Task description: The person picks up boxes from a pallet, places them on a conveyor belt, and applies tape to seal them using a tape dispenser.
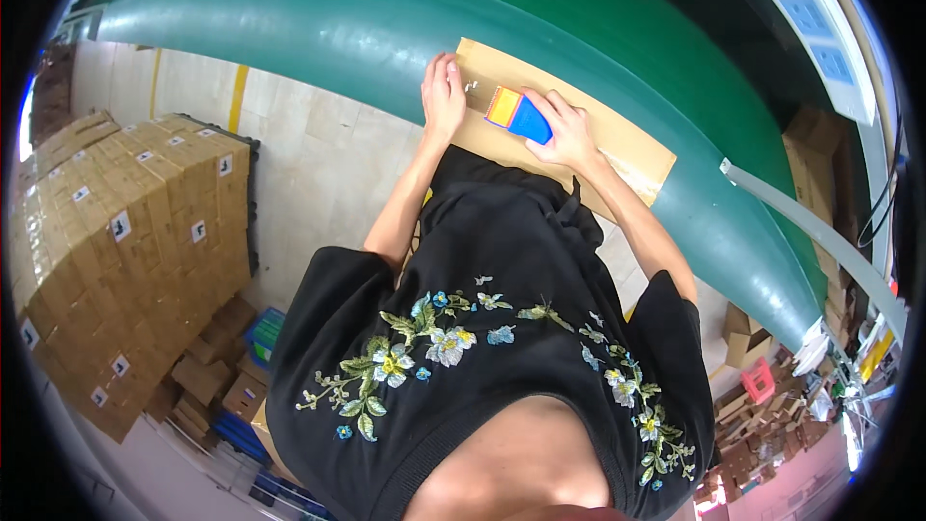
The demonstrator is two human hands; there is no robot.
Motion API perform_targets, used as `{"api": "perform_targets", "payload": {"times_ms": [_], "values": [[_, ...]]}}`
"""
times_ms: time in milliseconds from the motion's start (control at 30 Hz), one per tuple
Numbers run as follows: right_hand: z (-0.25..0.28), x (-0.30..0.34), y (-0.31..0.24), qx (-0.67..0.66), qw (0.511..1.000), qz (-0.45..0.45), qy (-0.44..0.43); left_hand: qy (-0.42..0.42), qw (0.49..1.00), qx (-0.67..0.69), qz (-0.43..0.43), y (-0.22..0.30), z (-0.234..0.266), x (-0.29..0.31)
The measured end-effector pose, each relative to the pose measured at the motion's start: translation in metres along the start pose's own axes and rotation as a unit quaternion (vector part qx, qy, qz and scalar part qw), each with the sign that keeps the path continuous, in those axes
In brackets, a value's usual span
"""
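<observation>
A flat cardboard box [617,150] lies on the green conveyor belt [386,34]. The left hand [443,95] presses flat on its left end, fingers together. The right hand [567,130] has its fingers clamped on a blue and orange scraper [518,115] resting on the cardboard, between both hands

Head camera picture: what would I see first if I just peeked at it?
First you'd spot the big green belt curving across the top, with a flat brown cardboard sheet lying on it. On the cardboard, the right hand holds a small blue and orange block, while the left hand rests flat beside it. At the left stands a tall stack of cardboard boxes on the floor.
</observation>
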State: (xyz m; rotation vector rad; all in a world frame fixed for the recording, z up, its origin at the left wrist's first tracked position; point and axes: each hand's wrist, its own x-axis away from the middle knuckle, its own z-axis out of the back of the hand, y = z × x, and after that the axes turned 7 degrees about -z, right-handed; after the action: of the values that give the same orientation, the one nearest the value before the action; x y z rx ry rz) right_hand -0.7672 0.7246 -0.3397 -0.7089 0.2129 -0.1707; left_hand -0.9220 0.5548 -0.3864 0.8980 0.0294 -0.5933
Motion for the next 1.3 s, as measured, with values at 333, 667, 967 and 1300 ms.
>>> {"api": "perform_targets", "payload": {"times_ms": [333, 667, 967, 1300], "values": [[0.012, 0.0, -0.007, 0.015, 0.999, -0.035, -0.02, -0.213, 0.672, 0.561, 0.434, 0.04, 0.01, 0.022], [0.04, 0.03, -0.017, 0.07, 0.992, -0.096, -0.046, -0.069, 0.947, 0.151, 0.275, -0.014, 0.054, -0.033], [0.062, 0.049, -0.003, 0.131, 0.979, -0.105, -0.111, -0.164, 0.933, 0.202, 0.249, -0.046, 0.057, -0.032], [0.052, 0.042, 0.0, 0.148, 0.983, -0.076, -0.084, -0.196, 0.966, -0.099, 0.137, -0.047, 0.031, -0.007]]}}
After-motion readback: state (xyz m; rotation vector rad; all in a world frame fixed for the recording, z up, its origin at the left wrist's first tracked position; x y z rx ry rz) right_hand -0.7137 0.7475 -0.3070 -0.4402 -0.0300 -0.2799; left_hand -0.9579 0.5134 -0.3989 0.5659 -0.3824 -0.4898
